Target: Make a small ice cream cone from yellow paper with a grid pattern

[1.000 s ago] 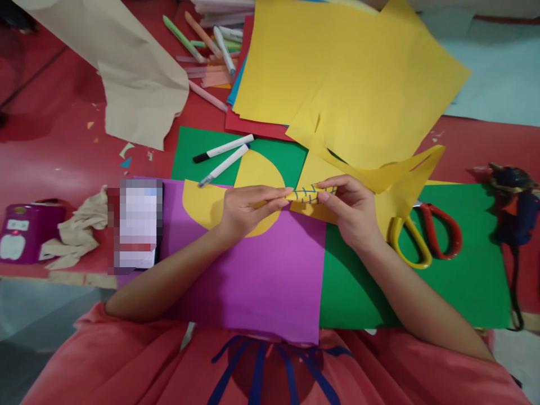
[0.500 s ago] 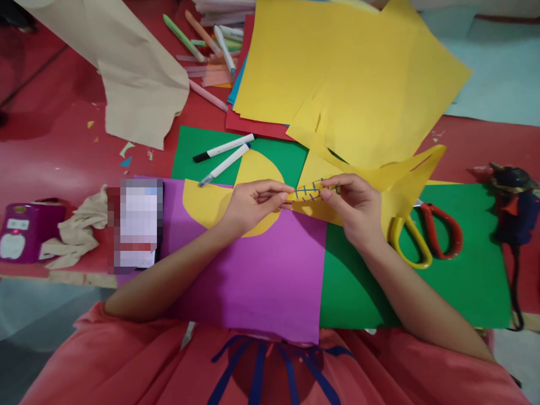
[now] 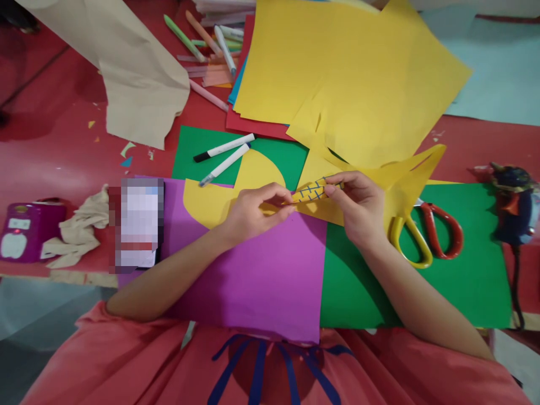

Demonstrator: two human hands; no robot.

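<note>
Between my two hands is a small yellow paper piece [image 3: 311, 193] marked with dark blue brick-like lines. My left hand [image 3: 259, 211] pinches its left end between thumb and fingertips. The right end is pinched by my right hand [image 3: 358, 205]. Under the hands lie a purple sheet [image 3: 253, 275] and a green sheet [image 3: 363, 292]. A yellow cut-out with rounded parts [image 3: 206, 202] rests on them, partly behind my left hand. Two white markers, one with a black cap [image 3: 223, 148] and one with a blue tip [image 3: 225, 165], lie just above it.
Scissors with red and yellow handles [image 3: 442, 230] lie at right, blades under yellow scrap [image 3: 405, 180]. Large yellow sheets [image 3: 350, 67] cover the back. A phone [image 3: 141, 225], crumpled cloth [image 3: 82, 225] and purple case [image 3: 31, 233] are at left. A dark corded tool [image 3: 517, 214] sits far right.
The marked yellow paper has tilted, its right end higher, and shows more of its lined face. My left fingers have shifted slightly down along its left end.
</note>
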